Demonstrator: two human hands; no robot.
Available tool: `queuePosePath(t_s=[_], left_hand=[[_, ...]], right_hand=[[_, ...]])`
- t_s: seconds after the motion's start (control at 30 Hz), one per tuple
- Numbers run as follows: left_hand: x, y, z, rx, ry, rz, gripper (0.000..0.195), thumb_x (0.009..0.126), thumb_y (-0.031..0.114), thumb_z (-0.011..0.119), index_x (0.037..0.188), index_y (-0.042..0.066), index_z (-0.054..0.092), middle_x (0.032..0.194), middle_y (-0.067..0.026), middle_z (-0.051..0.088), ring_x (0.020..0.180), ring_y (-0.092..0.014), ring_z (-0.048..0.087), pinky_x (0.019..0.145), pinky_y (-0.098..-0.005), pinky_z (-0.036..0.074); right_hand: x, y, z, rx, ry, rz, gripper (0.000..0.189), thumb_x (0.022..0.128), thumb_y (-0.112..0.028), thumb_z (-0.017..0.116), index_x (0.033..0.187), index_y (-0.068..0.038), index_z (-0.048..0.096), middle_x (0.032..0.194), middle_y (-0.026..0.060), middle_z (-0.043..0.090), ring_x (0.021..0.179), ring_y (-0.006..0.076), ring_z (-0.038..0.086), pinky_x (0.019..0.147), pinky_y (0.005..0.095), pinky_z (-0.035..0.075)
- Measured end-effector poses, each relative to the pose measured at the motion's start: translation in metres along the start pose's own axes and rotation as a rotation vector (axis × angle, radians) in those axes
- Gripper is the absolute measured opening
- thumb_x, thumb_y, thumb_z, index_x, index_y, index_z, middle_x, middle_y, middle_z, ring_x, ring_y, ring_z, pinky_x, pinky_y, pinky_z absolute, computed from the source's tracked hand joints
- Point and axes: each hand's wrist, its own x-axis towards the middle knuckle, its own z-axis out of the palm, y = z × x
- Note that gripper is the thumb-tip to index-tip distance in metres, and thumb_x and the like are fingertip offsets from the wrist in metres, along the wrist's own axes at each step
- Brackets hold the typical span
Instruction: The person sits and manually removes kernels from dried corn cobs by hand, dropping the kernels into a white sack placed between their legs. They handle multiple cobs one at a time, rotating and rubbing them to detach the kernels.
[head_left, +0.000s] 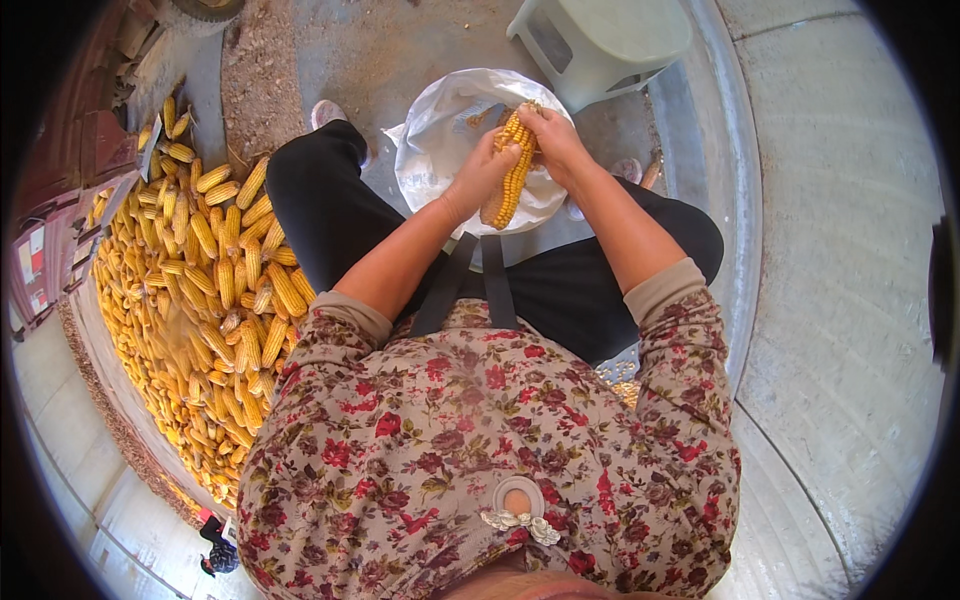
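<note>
My left hand (484, 172) and my right hand (553, 144) both grip an ear of yellow corn (516, 180) above an open white woven plastic sack (424, 154). The right thumb and fingers are at the ear's far end; the left hand holds it near the middle. Along the ear's lower left side shows a brownish strip without kernels; I cannot tell whether it belongs to this ear or to a second cob. Inside the sack, brownish pieces lie partly hidden behind the hands. The sack stands between my knees, its rim spread wide.
A large heap of husked corn ears (217, 300) lies to my left, close to my leg. Beyond the sack, on the right, stands a pale plastic stool (622, 37). Loose kernels (624, 390) lie on the floor by my right thigh. A pale wall (840, 187) rises at the right.
</note>
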Motion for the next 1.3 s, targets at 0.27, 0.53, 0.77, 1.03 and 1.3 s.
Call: queuePosePath(t_s=[0.27,0.53,0.77,1.03,1.3], left_hand=[[-0.001,-0.001,-0.003,-0.055,0.016,0.031,0.040,0.095,0.029,0.041,0.125,0.003,0.042,0.105,-0.0057,0.054,0.090,-0.010,0.053,0.077,-0.0252,0.045],[0.003,-0.001,-0.007,0.025,0.015,-0.014,0.039,0.095,0.031,0.042,0.122,0.003,0.044,0.101,-0.0051,0.054,0.087,-0.011,0.053,0.073,-0.0252,0.046],[0.007,-0.006,-0.010,0.021,0.012,0.006,0.038,0.095,0.032,0.041,0.119,0.004,0.046,0.098,-0.0064,0.055,0.080,-0.012,0.055,0.067,-0.0267,0.048],[0.007,0.005,-0.007,0.063,0.013,-0.075,0.040,0.094,0.035,0.043,0.118,0.004,0.047,0.097,-0.0058,0.055,0.081,-0.012,0.055,0.068,-0.0264,0.047],[0.007,0.003,-0.011,-0.099,-0.052,-0.110,0.042,0.094,0.036,0.042,0.121,0.004,0.045,0.100,-0.0062,0.056,0.083,-0.013,0.056,0.071,-0.0272,0.047]], right_hand=[[-0.004,0.004,0.001,-0.032,0.027,-0.039,0.042,0.081,-0.027,0.060,0.108,0.004,0.053,0.095,0.0114,0.059,0.081,0.0175,0.058,0.069,0.0307,0.047],[-0.013,-0.001,0.008,-0.031,0.012,-0.041,0.042,0.081,-0.026,0.061,0.109,0.004,0.054,0.098,0.0118,0.060,0.084,0.0167,0.059,0.071,0.0297,0.048],[-0.007,0.004,0.005,-0.080,0.043,-0.026,0.043,0.079,-0.028,0.063,0.107,0.005,0.054,0.096,0.0116,0.060,0.082,0.0170,0.059,0.070,0.0302,0.048],[-0.009,0.005,0.007,-0.076,0.029,-0.038,0.043,0.079,-0.029,0.063,0.106,0.003,0.054,0.095,0.0105,0.060,0.080,0.0169,0.059,0.066,0.0308,0.049],[-0.006,0.003,0.004,-0.063,0.041,0.002,0.043,0.080,-0.031,0.063,0.106,0.003,0.054,0.096,0.0102,0.060,0.081,0.0170,0.059,0.068,0.0307,0.049]])
